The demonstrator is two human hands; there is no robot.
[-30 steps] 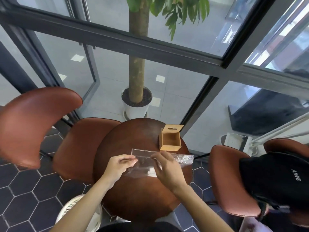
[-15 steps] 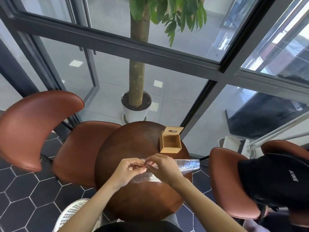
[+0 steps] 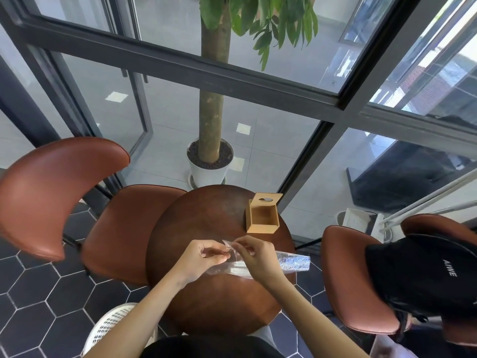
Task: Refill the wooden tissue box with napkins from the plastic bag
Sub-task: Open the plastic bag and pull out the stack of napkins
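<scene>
A: The left hand [image 3: 204,257] sits just this side of the wooden tissue box [image 3: 262,215], fingers curled in, thumb and forefinger pinched on the top edge of the plastic bag [image 3: 260,262].

B: And the right hand [image 3: 254,254]?

A: Right beside the left one, nearly touching it, and pinching the same edge of the bag from the other side. Both are closed down to a fingertip grip, nothing else in them.

B: Where does the bag lie relative to the box?

A: On the near side of the box, apart from it, stretched across the round table [image 3: 201,220]. Its far end pokes past the table rim, out beyond the box's right-hand side. It's clear film; I can't make out the napkins inside.

B: The box itself?

A: Stands on the table's far right part, with its lid [image 3: 265,198] tipped up behind it. The inside looks bare wood.

B: Anything else near the box?

A: A potted tree [image 3: 210,161] on the floor beyond it, behind the glass.
</scene>
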